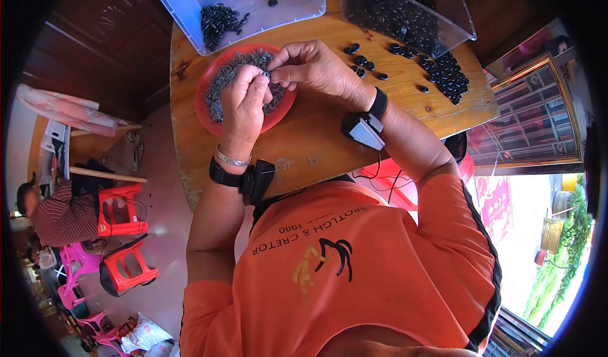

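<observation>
Over a red bowl (201, 110) heaped with small grey pieces (221, 84), my two hands meet. My left hand (244, 103) pinches a small dark part (266, 74) between thumb and forefinger. From the other side, my right hand (310, 69) closes its thumb and forefinger on the same part. Fingers cover most of it, so its exact kind does not show. Right of my right hand, several glossy black oval pieces (360, 60) lie loose on the wooden table (316, 135), with a denser cluster (449, 78) farther right.
A clear plastic bin (278, 21) at the back left holds a pile of black pieces (221, 26). Another clear bin (470, 27), well filled with black pieces, stands at the back right. Red stools (130, 268) and a seated person (63, 214) are to the left.
</observation>
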A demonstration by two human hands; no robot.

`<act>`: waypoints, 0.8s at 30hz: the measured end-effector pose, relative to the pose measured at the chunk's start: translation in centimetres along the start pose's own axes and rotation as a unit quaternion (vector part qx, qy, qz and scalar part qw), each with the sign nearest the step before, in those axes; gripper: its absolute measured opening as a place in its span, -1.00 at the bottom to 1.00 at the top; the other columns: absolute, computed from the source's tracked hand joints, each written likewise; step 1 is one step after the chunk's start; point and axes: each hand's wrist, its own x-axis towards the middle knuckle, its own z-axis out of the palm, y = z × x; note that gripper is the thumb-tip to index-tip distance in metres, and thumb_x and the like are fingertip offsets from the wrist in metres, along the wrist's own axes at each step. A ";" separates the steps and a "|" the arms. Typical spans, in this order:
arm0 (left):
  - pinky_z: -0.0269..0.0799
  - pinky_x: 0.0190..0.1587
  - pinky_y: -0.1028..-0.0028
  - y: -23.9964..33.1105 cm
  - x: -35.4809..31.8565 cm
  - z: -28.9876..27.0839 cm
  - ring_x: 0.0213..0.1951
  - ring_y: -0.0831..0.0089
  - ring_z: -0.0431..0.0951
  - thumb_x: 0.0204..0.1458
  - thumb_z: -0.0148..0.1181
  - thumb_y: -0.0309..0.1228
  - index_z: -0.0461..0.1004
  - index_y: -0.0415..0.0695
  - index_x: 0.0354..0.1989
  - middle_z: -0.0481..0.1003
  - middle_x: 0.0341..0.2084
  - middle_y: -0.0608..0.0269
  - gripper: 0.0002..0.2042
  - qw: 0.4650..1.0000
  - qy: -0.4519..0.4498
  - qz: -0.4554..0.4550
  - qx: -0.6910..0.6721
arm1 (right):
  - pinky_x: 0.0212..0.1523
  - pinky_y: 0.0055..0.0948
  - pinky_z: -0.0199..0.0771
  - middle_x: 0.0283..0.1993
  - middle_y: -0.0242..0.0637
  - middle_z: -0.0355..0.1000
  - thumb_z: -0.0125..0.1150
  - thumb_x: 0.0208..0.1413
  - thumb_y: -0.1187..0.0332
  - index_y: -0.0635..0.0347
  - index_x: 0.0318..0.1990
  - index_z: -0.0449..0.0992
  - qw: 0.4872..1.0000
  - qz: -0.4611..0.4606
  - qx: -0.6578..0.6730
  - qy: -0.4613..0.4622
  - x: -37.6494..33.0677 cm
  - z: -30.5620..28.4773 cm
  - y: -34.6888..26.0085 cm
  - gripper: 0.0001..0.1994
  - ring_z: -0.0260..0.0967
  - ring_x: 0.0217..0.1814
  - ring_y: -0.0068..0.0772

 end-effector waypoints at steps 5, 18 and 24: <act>0.26 -0.52 0.58 0.0 0.0 -0.3 -0.61 0.60 0.33 0.07 0.01 -0.46 0.34 -0.23 -0.40 0.33 -0.71 0.34 -0.90 0.995 -0.002 0.050 0.085 | -0.34 -0.70 0.38 -0.39 -0.45 0.47 0.22 0.04 0.45 0.26 -0.24 0.53 1.000 0.010 -0.017 0.011 0.2 0.8 -0.2 -0.87 0.35 -0.39 -0.73; 0.16 -0.56 0.70 -0.8 1.3 -2.9 -0.61 0.70 0.27 0.04 0.03 -0.50 0.39 -0.22 -0.41 0.30 -0.68 0.43 -0.94 0.984 0.114 -0.009 -0.136 | -0.23 -0.21 0.41 -0.37 -0.21 0.47 0.17 -0.11 0.25 0.10 -0.43 0.55 0.767 -0.108 -0.625 -0.093 2.6 3.3 0.3 -0.84 0.42 -0.23 -0.15; 0.15 -0.57 0.70 -0.3 1.3 -2.8 -0.62 0.71 0.26 0.03 0.03 -0.51 0.38 -0.22 -0.43 0.30 -0.69 0.43 -0.94 0.979 0.124 -0.017 -0.159 | -0.20 -0.36 0.44 -0.37 -0.21 0.50 0.22 -0.07 0.34 0.14 -0.29 0.57 0.869 -0.142 -0.473 -0.020 3.3 2.5 1.4 -0.83 0.46 -0.27 -0.24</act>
